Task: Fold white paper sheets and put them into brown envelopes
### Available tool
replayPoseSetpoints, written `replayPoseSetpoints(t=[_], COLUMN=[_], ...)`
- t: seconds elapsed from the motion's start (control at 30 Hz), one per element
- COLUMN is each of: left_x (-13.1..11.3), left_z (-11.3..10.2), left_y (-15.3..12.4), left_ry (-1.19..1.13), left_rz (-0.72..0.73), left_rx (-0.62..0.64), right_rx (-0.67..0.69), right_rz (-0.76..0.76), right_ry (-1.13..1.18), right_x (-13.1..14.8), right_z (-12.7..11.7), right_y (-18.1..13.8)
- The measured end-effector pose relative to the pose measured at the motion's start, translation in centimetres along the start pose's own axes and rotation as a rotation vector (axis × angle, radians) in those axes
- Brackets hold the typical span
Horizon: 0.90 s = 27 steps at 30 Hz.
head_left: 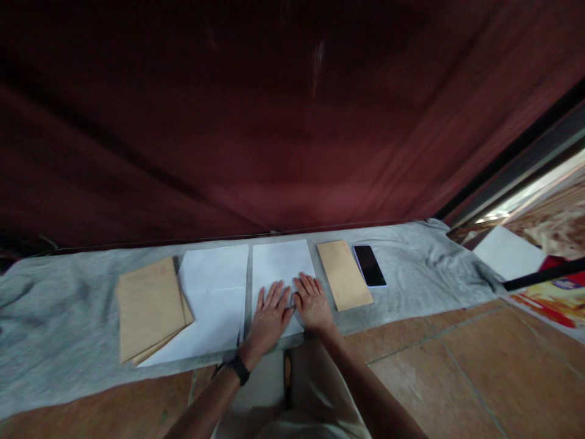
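A white sheet of paper (281,259) lies on the grey cloth in front of me. Flat on its lower left part rests my left hand (270,314), fingers stretched out, a dark band on the wrist. My right hand (313,302) lies flat across the sheet's right edge, its fingers also extended. Left of this sheet is a stack of white paper (214,292), partly under several brown envelopes (150,305). Just to the right of my right hand is a single brown envelope (345,274), with a phone (370,266) beside it, dark screen up.
The grey cloth (420,268) runs along a dark red curtain-like surface (292,152). Brown floor tiles (425,353) show in front. At the far right are a dark bar (548,274), a white sheet-like item (509,253) and a colourful printed surface (557,302).
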<state>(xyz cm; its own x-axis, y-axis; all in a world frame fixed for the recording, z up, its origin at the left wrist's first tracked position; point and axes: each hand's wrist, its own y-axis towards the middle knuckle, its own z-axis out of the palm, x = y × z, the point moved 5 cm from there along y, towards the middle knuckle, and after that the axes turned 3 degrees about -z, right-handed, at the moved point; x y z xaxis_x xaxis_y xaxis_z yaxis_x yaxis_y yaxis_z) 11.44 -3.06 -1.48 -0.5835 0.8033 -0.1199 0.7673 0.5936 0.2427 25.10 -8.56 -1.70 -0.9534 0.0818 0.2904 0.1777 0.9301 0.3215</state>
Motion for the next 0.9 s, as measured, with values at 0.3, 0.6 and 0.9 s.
replayPoseSetpoints(t=[0.3, 0.6, 0.9], left_x=[-1.5, -1.3, -0.8], left_z=[-3.1, -3.9, -4.3], left_y=[-5.9, -4.7, -5.2], left_ry=[0.042, -0.008, -0.071], left_rz=[0.147, 0.104, 0.137], left_rx=[0.099, 0.185, 0.234], right_rx=[-0.023, 0.0, 0.207], right_rz=[-0.006, -0.046, -0.215], right_ry=[-0.022, 0.015, 0.205], right_x=[0.3, 0.0, -0.4], right_z=[-0.1, -0.6, -3.1], right_y=[0.0, -1.6, -6.3])
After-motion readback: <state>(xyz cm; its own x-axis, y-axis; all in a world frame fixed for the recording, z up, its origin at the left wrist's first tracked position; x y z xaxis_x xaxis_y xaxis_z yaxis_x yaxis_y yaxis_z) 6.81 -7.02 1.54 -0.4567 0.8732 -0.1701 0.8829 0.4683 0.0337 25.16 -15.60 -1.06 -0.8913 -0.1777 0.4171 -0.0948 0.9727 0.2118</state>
